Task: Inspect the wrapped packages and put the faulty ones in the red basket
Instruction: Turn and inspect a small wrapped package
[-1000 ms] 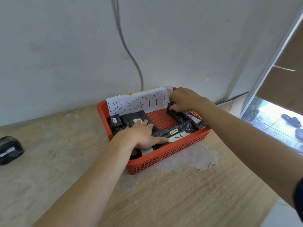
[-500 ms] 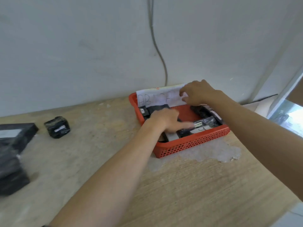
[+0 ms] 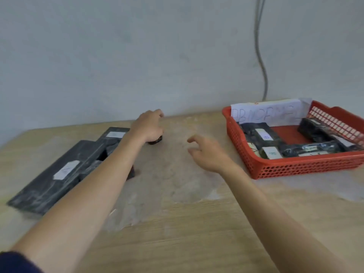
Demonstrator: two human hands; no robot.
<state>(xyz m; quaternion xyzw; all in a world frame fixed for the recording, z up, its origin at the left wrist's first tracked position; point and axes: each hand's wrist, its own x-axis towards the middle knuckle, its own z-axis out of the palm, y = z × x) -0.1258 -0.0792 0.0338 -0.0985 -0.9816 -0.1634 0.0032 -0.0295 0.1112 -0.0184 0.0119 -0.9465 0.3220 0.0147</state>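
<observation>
Wooden worktop (image 3: 177, 233) fills our view: we have left the basket (image 3: 295, 166) at its right edge. Our left hand (image 3: 146, 126) curls over a small pack (image 3: 155, 140) near the back edge; we cannot tell if it grips. Our right hand (image 3: 206, 152) hangs loose, empty. Next check, we think.
</observation>
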